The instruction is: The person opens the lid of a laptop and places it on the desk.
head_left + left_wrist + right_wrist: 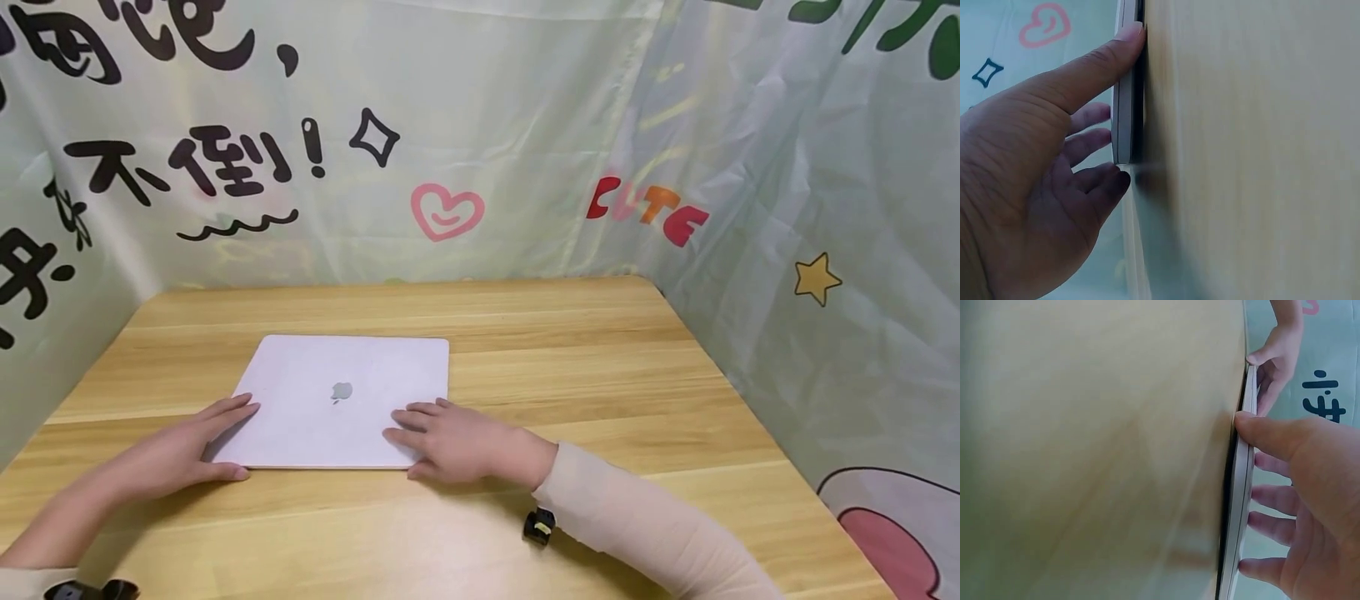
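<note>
Laptop (300,425): pale silvery lilac; logo (341,392) plain grey. Surface (600,367): honey-yellow wood, streaky grain. Sleeve (637,517): plain beige. Strapped device (538,527): black, small yellow patch. Backdrop cloth (487,83): pale grey-green, printed; black and dark-green characters, pink heart (447,220), gold star (818,279) outlined dark, "CUTE" lettering (660,202) in red, pink, orange.

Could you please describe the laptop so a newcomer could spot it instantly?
On the table, a closed laptop lies between the left hand and right hand. Unlike the hands, it is a flat, pale rectangle with a grey apple logo.
</note>
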A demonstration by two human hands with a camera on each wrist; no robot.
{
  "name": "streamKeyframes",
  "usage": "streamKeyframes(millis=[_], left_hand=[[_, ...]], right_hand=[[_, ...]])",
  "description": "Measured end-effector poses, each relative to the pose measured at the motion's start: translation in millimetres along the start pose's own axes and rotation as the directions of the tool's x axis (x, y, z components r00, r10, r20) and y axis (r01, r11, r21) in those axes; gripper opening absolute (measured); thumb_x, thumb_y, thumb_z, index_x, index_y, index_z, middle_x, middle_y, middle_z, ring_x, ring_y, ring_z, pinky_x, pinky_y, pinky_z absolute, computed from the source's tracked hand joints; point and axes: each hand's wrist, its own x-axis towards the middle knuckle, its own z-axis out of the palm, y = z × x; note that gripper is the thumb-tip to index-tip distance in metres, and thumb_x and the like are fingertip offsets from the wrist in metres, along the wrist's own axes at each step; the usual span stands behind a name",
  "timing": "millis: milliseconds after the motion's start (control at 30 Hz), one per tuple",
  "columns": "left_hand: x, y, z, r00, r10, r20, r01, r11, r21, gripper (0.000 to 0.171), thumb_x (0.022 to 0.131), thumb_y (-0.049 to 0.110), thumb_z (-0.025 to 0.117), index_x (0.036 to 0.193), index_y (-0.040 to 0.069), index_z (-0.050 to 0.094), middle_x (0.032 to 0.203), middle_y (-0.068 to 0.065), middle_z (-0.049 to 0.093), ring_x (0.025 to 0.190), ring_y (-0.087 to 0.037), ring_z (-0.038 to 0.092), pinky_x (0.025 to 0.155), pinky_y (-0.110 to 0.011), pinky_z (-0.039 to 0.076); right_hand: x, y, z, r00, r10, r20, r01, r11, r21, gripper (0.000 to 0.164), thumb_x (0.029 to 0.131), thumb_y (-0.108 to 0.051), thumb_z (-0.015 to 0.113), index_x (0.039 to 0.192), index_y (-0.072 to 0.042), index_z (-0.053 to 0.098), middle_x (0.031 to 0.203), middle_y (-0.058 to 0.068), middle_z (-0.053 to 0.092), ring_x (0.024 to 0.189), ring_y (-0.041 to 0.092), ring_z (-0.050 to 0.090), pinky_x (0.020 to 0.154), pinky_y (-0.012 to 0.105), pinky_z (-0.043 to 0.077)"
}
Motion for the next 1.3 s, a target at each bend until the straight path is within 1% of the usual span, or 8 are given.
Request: streamKeyframes(millis=[233, 333, 433, 533, 633, 767, 1033, 1300], left_hand=[[8.3, 8.4, 0.4, 1.000, -0.002, 0.020, 0.002, 1.000, -0.013, 0.096, 0.078, 0.062, 0.070, 0.148, 0.003, 0.041, 0.153, -0.022, 0.033, 0.135, -0.049, 0.032, 0.102, -0.059, 0.034], [11.1, 10.5, 1.6, 0.999, -0.005, 0.034, 0.006, 1.000, -0.022, 0.097, 0.079, 0.064, 0.068, 0.149, 0.003, 0.039, 0.154, -0.022, 0.031, 0.138, -0.048, 0.029, 0.114, -0.043, 0.025], [15.1, 12.3, 2.9, 1.000, 0.011, 0.027, -0.010, 1.000, -0.029, 0.095, 0.079, 0.064, 0.068, 0.148, 0.003, 0.041, 0.154, -0.021, 0.032, 0.139, -0.047, 0.027, 0.114, -0.024, 0.014], [20.7, 14.5, 4.1, 0.999, 0.035, 0.020, -0.035, 0.999, -0.020, 0.094, 0.079, 0.063, 0.069, 0.146, 0.002, 0.043, 0.153, -0.021, 0.034, 0.138, -0.047, 0.028, 0.115, -0.023, 0.014], [26.3, 17.7, 3.6, 0.998, 0.054, 0.023, -0.054, 0.999, -0.010, 0.095, 0.078, 0.063, 0.070, 0.145, 0.000, 0.044, 0.151, -0.023, 0.036, 0.137, -0.049, 0.029, 0.116, -0.041, 0.023], [33.6, 23.7, 2.3, 0.998, 0.045, 0.048, -0.046, 0.999, 0.004, 0.098, 0.078, 0.066, 0.068, 0.145, -0.001, 0.043, 0.152, -0.022, 0.034, 0.138, -0.049, 0.028, 0.106, -0.062, 0.030], [46.8, 34.2, 2.5, 0.996, 0.043, 0.078, -0.045, 0.999, 0.025, 0.101, 0.079, 0.069, 0.065, 0.147, 0.000, 0.040, 0.154, -0.021, 0.033, 0.139, -0.046, 0.029, 0.107, -0.061, 0.031], [57.0, 44.3, 3.8, 0.995, 0.048, 0.083, -0.048, 0.999, 0.004, 0.099, 0.080, 0.067, 0.066, 0.147, -0.001, 0.040, 0.153, -0.021, 0.033, 0.139, -0.046, 0.029, 0.107, -0.061, 0.031]], right_hand=[[-4.4, 10.3, 3.9, 0.999, 0.012, -0.034, -0.011, 1.000, 0.018, 0.066, 0.101, -0.050, 0.046, 0.155, -0.016, 0.031, 0.158, 0.007, 0.030, 0.143, 0.026, 0.030, 0.113, 0.046, 0.030], [-6.5, 13.5, 4.1, 0.999, 0.021, -0.028, -0.020, 0.999, 0.049, 0.066, 0.100, -0.050, 0.047, 0.155, -0.016, 0.031, 0.158, 0.006, 0.029, 0.144, 0.026, 0.029, 0.113, 0.048, 0.030], [-8.2, 17.3, 4.0, 0.999, 0.032, -0.027, -0.030, 0.997, 0.066, 0.066, 0.100, -0.050, 0.049, 0.154, -0.016, 0.032, 0.158, 0.005, 0.030, 0.143, 0.025, 0.029, 0.112, 0.050, 0.031], [-10.6, 22.0, 4.8, 0.998, 0.045, -0.031, -0.043, 0.996, 0.081, 0.068, 0.099, -0.053, 0.048, 0.154, -0.015, 0.033, 0.158, 0.005, 0.031, 0.143, 0.025, 0.030, 0.111, 0.051, 0.033], [-13.9, 27.3, 6.1, 0.998, 0.056, -0.036, -0.052, 0.994, 0.101, 0.074, 0.098, -0.057, 0.046, 0.154, -0.011, 0.032, 0.157, 0.009, 0.030, 0.144, 0.027, 0.028, 0.113, 0.047, 0.030], [-18.1, 35.0, 8.1, 0.996, 0.070, -0.048, -0.063, 0.991, 0.120, 0.079, 0.096, -0.060, 0.044, 0.153, -0.006, 0.033, 0.157, 0.013, 0.031, 0.144, 0.029, 0.028, 0.117, 0.037, 0.022], [-24.7, 45.3, 10.8, 0.993, 0.114, -0.040, -0.106, 0.981, 0.164, 0.075, 0.097, -0.056, 0.048, 0.152, -0.007, 0.034, 0.157, 0.011, 0.031, 0.144, 0.027, 0.028, 0.117, 0.036, 0.022], [-34.3, 56.9, 12.3, 0.991, 0.118, -0.067, -0.104, 0.977, 0.184, 0.071, 0.097, -0.052, 0.053, 0.150, -0.007, 0.040, 0.154, 0.010, 0.036, 0.141, 0.026, 0.033, 0.115, 0.036, 0.028]])
